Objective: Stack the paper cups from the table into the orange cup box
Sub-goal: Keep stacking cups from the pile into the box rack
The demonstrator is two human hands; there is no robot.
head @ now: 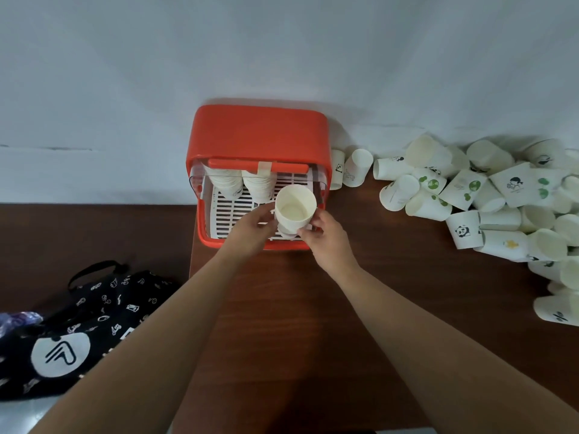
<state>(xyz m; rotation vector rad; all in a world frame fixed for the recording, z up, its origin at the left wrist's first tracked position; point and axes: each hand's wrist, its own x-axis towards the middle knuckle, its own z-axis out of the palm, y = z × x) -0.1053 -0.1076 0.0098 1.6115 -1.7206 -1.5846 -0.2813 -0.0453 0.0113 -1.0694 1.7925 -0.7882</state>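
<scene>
The orange cup box (pixel 260 133) stands on the brown table against the wall, its front open over a white slatted tray (pixel 232 208). Two stacks of white paper cups (pixel 224 180) stand at the tray's back left. A short stack of paper cups (pixel 295 208) is upright at the tray's front right, mouth towards me. My left hand (pixel 250 228) holds its left side and my right hand (pixel 326 236) grips its lower right side. A big heap of loose paper cups (pixel 488 195) lies on the table to the right.
A black patterned fabric bag (pixel 78 327) lies at the lower left, beside the table's left edge (pixel 191 264). Two cups (pixel 347 167) lean against the box's right side. Bare brown tabletop (pixel 313 308) stretches in front of the box.
</scene>
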